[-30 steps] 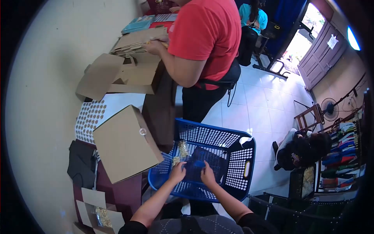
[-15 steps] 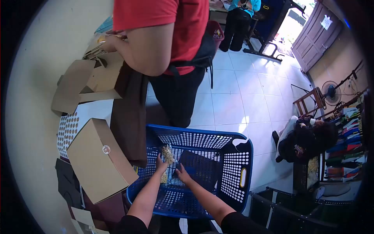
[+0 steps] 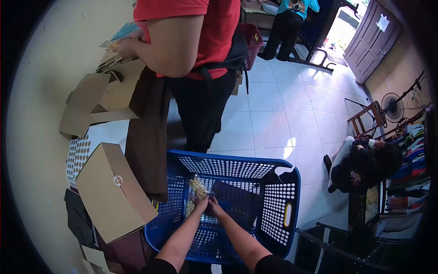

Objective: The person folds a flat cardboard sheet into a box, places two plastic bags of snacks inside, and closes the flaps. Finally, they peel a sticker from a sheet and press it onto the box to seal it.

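Observation:
Inside the blue laundry-style basket (image 3: 223, 158), my left hand (image 3: 200, 202) is closed on a clear plastic bag of pale snack pieces (image 3: 197, 186). My right hand (image 3: 216, 208) is right beside it, its fingers closed at the near end of the same bag; the exact grip is partly hidden. More pale pieces in clear plastic (image 3: 189, 208) lie lower down, left of my left hand. A dark flat sheet or panel (image 3: 237, 201) covers part of the basket floor to the right of my hands.
A closed cardboard box (image 3: 114, 192) with a round sticker and an open box (image 3: 121, 98) sit on the table at left. Close ahead stands a person in a red shirt (image 3: 182, 41). Another person (image 3: 365, 162) sits at right. Dark cases (image 3: 337, 249) lie right of the basket.
My right hand has come over to my left hand, and both are now together at the bag. The view has shifted slightly. The person in red has lowered an arm a little.

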A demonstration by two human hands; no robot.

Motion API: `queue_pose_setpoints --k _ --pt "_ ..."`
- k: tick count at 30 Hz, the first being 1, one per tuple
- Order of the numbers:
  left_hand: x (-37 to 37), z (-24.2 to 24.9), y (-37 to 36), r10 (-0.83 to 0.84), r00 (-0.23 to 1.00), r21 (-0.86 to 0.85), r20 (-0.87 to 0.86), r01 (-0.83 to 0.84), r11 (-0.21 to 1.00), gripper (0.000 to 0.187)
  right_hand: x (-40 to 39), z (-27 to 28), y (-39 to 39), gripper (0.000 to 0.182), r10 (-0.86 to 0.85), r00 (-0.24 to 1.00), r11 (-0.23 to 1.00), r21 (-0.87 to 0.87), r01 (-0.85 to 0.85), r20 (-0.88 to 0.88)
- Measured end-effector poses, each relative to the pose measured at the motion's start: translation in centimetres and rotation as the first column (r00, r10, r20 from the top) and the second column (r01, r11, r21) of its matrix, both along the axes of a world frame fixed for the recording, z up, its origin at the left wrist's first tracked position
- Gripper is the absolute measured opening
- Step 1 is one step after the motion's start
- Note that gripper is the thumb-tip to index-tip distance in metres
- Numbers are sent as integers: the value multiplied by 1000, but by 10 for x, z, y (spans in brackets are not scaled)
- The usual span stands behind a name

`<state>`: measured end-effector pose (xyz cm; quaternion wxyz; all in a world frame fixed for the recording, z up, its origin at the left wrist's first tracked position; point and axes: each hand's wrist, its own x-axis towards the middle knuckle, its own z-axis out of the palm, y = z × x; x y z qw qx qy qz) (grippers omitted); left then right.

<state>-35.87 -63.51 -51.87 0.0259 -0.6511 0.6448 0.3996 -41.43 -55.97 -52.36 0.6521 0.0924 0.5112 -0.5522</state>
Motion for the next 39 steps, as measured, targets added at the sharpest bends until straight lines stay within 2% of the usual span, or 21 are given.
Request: queue_pose_setpoints --k 2,4,6,8,9,11,12,14,15,16,17,20,23,26,28,31,32,33,34,36,39 --pt "-2 1 -9 -18 997 -109 -77 9 994 80 -6 16 0 75 59 998 998 25 -59 12" --pt "-3 9 -17 -193 981 -168 23 194 967 80 -2 -14 -2 74 126 990 992 15 -125 -66" --pt "3 -8 -22 -208 978 -150 24 210 966 75 5 -37 -5 74 192 981 978 87 -189 -22" --pt "10 -15 -28 -326 944 99 -42 329 939 67 13 -46 -1 77 223 970 973 79 -216 -96" --pt "12 -13 -22 -415 907 111 72 406 907 57 17 -45 0 81 75 997 996 56 -73 -32" --pt "21 -17 -4 -442 894 96 68 435 895 54 19 -23 -1 82 -197 977 977 96 189 83" --pt "21 -9 2 -474 878 81 61 469 879 52 18 -23 4 82 -187 979 980 86 180 84" --pt "19 17 19 -524 835 176 169 497 850 51 16 -22 17 79 -380 924 915 134 381 -34" --pt "23 15 26 -566 812 186 144 539 821 51 13 -2 19 78 -494 866 838 226 497 -77" --pt "34 -14 39 -549 835 110 -29 548 829 54 7 22 21 76 -594 793 737 307 603 -131" --pt "32 -7 50 -646 763 67 28 644 762 57 1 14 31 87 -582 809 761 300 576 -77" --pt "13 59 73 -669 741 169 53 654 738 71 -10 9 58 47 -316 943 942 81 324 -99" --pt "12 91 78 -621 780 150 -79 625 766 77 -20 60 69 27 -298 935 948 54 314 -190" --pt "21 148 77 -694 717 -52 -67 692 720 86 -23 124 69 26 -198 944 971 80 226 -263" --pt "41 177 74 -803 595 -243 -41 773 586 95 -13 169 58 26 -131 941 979 106 172 -312" --pt "79 252 71 -725 686 -462 -65 623 631 93 7 228 47 25 -86 976 986 -158 54 -202" --pt "93 282 70 -665 744 -563 -61 524 639 90 8 235 47 28 34 991 950 -303 -72 -126" --pt "109 308 69 -603 791 -656 -106 400 640 75 9 257 48 31 162 975 893 -398 -210 -151" --pt "130 332 67 -582 808 -668 -94 383 638 75 16 289 50 34 283 940 806 -484 -341 -191" --pt "175 372 59 -619 785 -817 -25 341 465 54 40 346 54 39 381 873 709 -510 -487 -304" --pt "245 417 50 -616 768 -869 -174 173 463 44 80 385 45 45 435 693 509 -477 -716 -575"
